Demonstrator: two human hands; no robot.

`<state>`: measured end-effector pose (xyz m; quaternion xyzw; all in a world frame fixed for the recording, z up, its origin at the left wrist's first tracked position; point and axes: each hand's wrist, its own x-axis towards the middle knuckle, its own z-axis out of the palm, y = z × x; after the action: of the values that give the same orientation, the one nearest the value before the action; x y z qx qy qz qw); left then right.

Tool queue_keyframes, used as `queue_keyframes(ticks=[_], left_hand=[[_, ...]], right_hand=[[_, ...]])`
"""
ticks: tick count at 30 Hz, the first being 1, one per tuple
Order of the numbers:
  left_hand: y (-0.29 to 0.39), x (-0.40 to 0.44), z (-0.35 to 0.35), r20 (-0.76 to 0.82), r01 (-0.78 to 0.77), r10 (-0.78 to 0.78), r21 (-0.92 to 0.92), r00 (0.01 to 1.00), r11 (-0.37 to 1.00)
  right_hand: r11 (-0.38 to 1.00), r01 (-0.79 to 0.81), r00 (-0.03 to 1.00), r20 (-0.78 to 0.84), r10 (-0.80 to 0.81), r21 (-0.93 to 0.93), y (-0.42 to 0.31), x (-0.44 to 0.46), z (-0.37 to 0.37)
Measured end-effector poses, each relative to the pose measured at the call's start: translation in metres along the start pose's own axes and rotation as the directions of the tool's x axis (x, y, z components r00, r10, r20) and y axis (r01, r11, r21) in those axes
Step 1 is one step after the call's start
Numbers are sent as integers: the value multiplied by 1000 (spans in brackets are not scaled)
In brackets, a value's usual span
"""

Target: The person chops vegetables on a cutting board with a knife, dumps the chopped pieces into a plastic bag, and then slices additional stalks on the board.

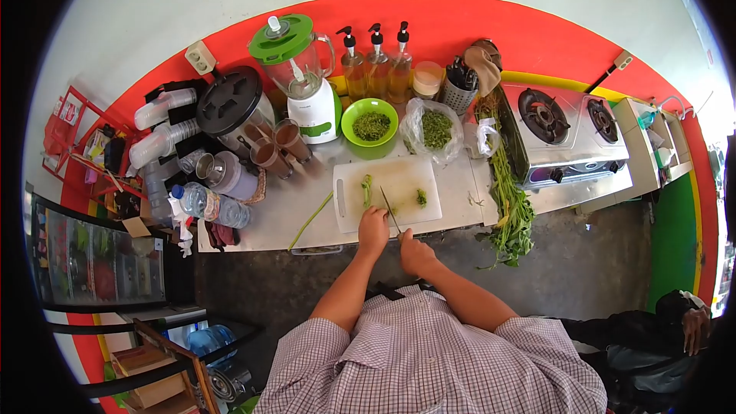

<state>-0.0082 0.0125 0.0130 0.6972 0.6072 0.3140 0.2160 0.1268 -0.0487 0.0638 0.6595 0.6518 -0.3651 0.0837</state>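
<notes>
My right hand (418, 254) is wrapped round the handle of a knife (389, 207), whose blade points up and left over the white cutting board (349, 215). My left hand (373, 230) is closed at the board's front edge, with its fingertips on a short green stem (366, 191). A small heap of chopped greens (422, 198) lies on the board, right of the blade. One long green stalk (310, 220) rests on the counter left of the board. Behind the board, a green bowl (353, 145) and a clear plastic bag (411, 134) hold chopped greens.
A blender (313, 111), pump bottles (377, 73) and a knife holder (458, 96) line the wall. Leafy stalks (507, 215) hang over the counter edge beside a gas stove (567, 134). Left stand brown cups (270, 156) and a water bottle (211, 205). Another person's hand (696, 330) shows right.
</notes>
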Motion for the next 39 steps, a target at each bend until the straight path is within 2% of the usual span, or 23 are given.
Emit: queue_keyframes(ticks=[6, 13, 19, 24, 27, 31, 36, 39], left_hand=[[-3, 3, 2, -19, 38, -39, -43, 999, 998], [-1, 5, -3, 19, 40, -39, -58, 999, 998], [-3, -8, -9, -25, -4, 3, -62, 1000, 998], [-11, -21, -17, -52, 28, -32, -71, 998, 997], [-18, -27, -19, -50, 42, -49, -128, 998, 991], [-24, -29, -19, -54, 66, -79, -208, 995, 976], [-21, -30, -24, -67, 78, -98, -251, 993, 965], [-21, -23, -21, -86, 119, -141, -228, 986, 966]], right_hand=[[1000, -5, 999, -42, 6, 20, -2, -1, 12], [999, -19, 1000, 6, 19, 38, -3, -5, 12], [996, 10, 998, -66, -4, 87, 2, 4, 8], [993, 33, 977, -214, -8, 117, -2, 1, 12], [992, 79, 987, -149, -63, 102, -3, 0, 20], [993, 67, 990, -128, -54, 96, 7, -3, 19], [988, -70, 979, -179, 95, 140, 30, -1, 10], [983, -92, 973, -194, 122, 161, 44, -8, -3]])
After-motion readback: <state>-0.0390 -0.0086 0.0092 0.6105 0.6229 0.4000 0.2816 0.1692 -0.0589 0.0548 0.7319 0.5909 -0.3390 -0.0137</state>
